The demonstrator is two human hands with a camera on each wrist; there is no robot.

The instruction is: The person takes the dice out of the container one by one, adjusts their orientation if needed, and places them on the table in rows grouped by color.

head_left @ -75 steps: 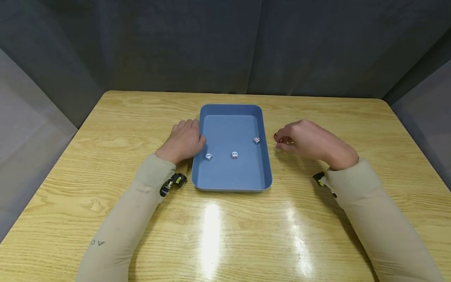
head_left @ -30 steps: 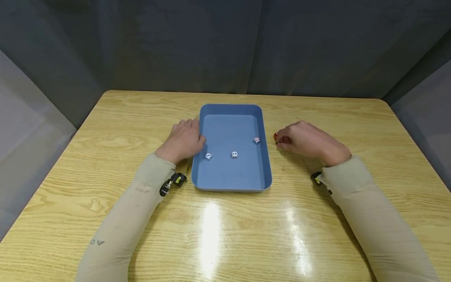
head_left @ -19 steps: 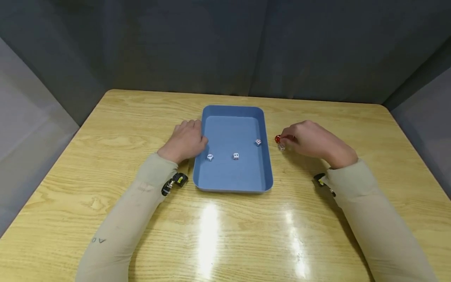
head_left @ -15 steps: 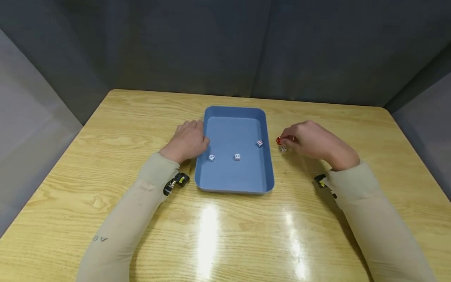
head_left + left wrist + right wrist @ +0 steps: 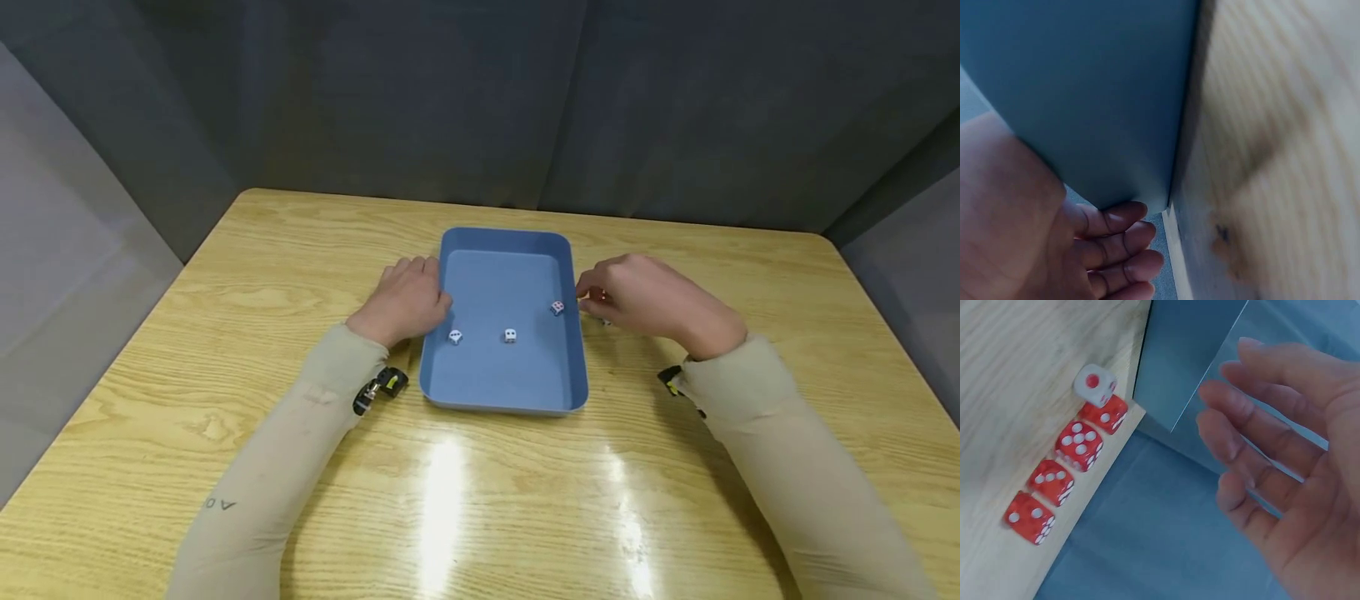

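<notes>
1. Head view: left hand (image 5: 405, 300), fingers relaxed, rests against the blue plastic tray (image 5: 501, 399) mid-frame, seemingly steadying it.
2. Right hand (image 5: 1285, 456), empty with fingers spread, hovers beside four red translucent dice (image 5: 1063, 478) lined up on the tabletop (image 5: 225, 333).

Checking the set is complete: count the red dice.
4, in one row on the table beside the tray: red die one, red die two, red die three, red die four. The right hand may hide others.

Both hands low and forward — left hand (image 5: 405, 298) loosely curled, right hand (image 5: 645, 293) with fingers relaxed, empty.
</notes>
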